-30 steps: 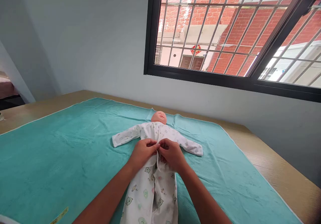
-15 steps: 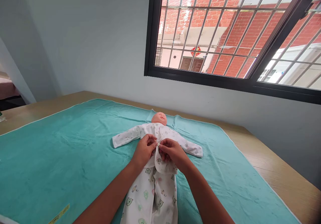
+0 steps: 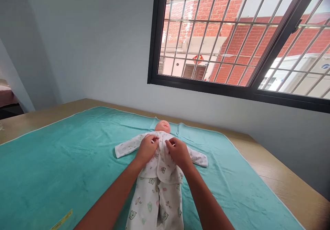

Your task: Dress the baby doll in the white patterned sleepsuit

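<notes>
A baby doll [image 3: 162, 126] lies on its back in a white printed jacket [image 3: 165, 170] and matching trousers [image 3: 144, 202]. The jacket's front edges meet down the middle of the chest, where small fasteners show. My left hand [image 3: 149, 149] is over the left side of the chest, thumb and fingers bent with a small gap between them. Across the front seam, my right hand [image 3: 178, 151] hovers at the same height, its fingers curled and slightly apart. Neither hand shows anything held. Both are close to the jacket; whether they touch it is hard to tell.
A turquoise blanket [image 3: 77, 168] lies under the doll on a wooden table [image 3: 273, 164]. A yellow strip [image 3: 61, 220] is at the blanket's near left. Behind the table stand a grey wall [image 3: 103, 44] and a barred window [image 3: 206, 82].
Both hands have let go of the jacket's front at mid-chest, moved up towards the doll's neck and drawn apart. The view has tilted slightly upward.
</notes>
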A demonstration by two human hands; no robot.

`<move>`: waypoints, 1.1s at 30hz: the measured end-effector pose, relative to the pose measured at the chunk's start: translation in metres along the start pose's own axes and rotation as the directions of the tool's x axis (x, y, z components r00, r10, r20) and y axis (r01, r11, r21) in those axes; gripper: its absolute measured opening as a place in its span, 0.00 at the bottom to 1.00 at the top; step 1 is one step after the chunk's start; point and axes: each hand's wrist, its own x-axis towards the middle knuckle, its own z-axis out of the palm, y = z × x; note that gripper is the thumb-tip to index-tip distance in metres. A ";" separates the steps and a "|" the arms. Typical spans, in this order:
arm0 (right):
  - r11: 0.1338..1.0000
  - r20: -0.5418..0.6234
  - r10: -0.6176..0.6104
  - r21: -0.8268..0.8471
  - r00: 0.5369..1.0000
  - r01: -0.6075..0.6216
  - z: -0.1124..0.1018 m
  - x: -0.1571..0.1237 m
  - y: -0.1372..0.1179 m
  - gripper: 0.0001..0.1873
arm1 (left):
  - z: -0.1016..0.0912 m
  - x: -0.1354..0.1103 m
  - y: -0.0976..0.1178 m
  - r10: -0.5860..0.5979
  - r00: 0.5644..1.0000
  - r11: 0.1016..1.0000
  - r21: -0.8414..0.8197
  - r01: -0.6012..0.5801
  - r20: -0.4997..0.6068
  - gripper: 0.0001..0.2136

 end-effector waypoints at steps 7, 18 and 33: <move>0.839 0.145 0.002 -0.539 0.989 0.077 0.007 0.017 -0.020 0.11 | 0.005 0.028 -0.003 0.137 0.977 0.970 0.175 -0.166 0.166 0.05; 0.985 0.128 0.048 -0.170 0.991 -0.026 0.007 0.034 -0.007 0.11 | -0.006 0.031 0.003 0.126 0.985 0.985 0.105 -0.139 0.120 0.05; 0.737 0.411 0.055 0.598 0.910 -0.315 0.001 0.039 0.027 0.13 | 0.001 0.016 0.027 -0.163 0.965 0.874 -0.425 0.237 0.204 0.07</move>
